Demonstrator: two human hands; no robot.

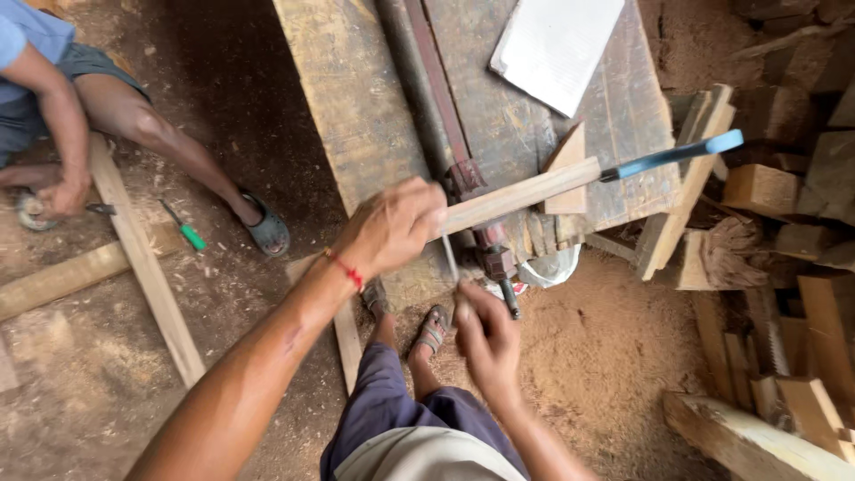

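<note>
My left hand, with a red thread at the wrist, is closed around the near end of a pale wooden strip. The strip lies across the front edge of a worn wooden workbench, beside a reddish metal clamp. A blue bar-shaped tool sticks out past the strip's far end. My right hand is lower, in front of the bench, pinching the bottom of a thin upright metal blade that reaches up to the strip. My sandalled feet show under the hands.
Another person sits at the top left with a hand on the floor near a green-handled screwdriver and long wooden slats. A white sheet lies on the bench. Wood offcuts pile up at the right on sawdust.
</note>
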